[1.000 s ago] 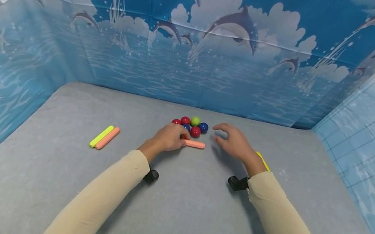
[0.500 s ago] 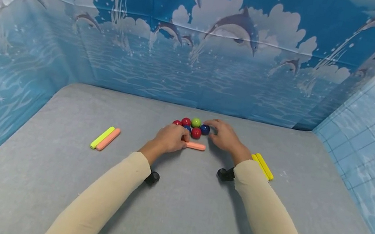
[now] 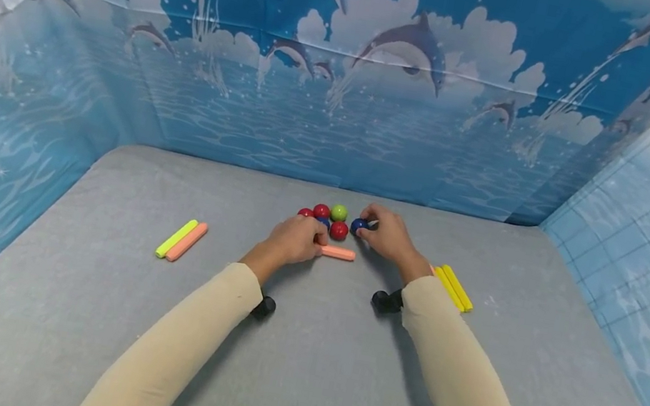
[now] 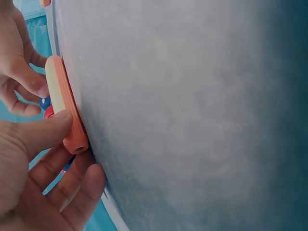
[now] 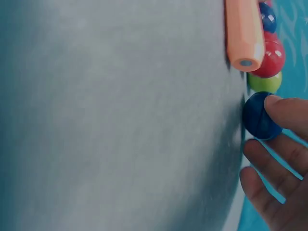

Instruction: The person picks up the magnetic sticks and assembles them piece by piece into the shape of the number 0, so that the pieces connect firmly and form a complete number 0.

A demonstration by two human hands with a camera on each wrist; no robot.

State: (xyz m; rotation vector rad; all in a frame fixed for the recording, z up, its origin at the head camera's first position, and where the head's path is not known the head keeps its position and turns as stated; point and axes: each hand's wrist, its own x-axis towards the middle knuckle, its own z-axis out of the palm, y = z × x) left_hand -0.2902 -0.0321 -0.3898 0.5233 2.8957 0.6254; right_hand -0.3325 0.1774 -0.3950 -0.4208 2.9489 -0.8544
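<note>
Pinching the orange stick (image 3: 338, 253) near its left end, your left hand (image 3: 295, 238) has the thumb on one side and fingers on the other. Take that stick as the landmark: it lies crosswise just in front of you on the grey table (image 3: 298, 358), its ridged side and pale face showing in the left wrist view, with a small dark hole in its end. Your right hand (image 3: 391, 236) grips a blue ball (image 3: 358, 226) between thumb and fingers, just beyond the stick's right end; a seam line crosses the ball, and you cannot tell whether it touches the table. Directly beyond the stick sits a cluster: a red ball (image 3: 339, 231) nearest its free end, a green ball (image 3: 339, 213) behind, two more red balls (image 3: 321, 210) farther left, and a second blue ball (image 3: 324, 220) partly hidden by your left hand. Well to the left of the stick, a yellow-green stick (image 3: 176, 238) and a second orange stick (image 3: 187, 242) lie side by side, slanted. Well to its right, beside your right sleeve (image 3: 467, 395), lie two yellow sticks (image 3: 458, 289). Beyond it all hangs a blue backdrop (image 3: 338, 125) printed with leaping dolphins
</note>
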